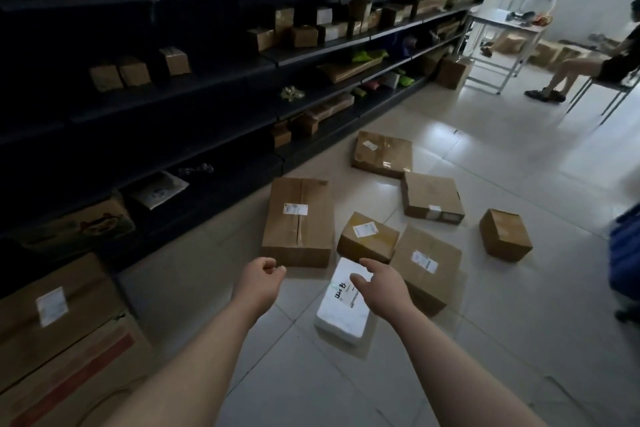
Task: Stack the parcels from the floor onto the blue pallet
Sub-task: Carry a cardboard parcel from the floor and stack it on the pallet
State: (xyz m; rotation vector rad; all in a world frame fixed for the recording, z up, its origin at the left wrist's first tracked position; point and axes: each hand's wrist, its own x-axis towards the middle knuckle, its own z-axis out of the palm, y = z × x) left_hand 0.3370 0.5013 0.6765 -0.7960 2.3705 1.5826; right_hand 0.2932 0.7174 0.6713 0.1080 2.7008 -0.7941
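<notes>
On floor: white parcel (343,302), handwritten label unreadable; hands (261,276) (379,284) half-open, empty.

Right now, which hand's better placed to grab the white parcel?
Right. The right hand is open directly over the white parcel; the left hand is loosely curled off to its left, nearer the large brown box.

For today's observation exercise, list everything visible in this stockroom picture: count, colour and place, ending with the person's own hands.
Brown parcels: six, brown, floor beside shelving.
White parcel: one, white, floor, nearest the hands.
Shelving: one long run, dark, left, holding many small boxes.
Large cartons: two stacked, brown, bottom left.
Blue pallet: one, blue, right edge, partly visible.
Table: one, white, far right.
Seated person: one, far right.
Left hand: loosely curled, empty.
Right hand: open, over white parcel.
</notes>
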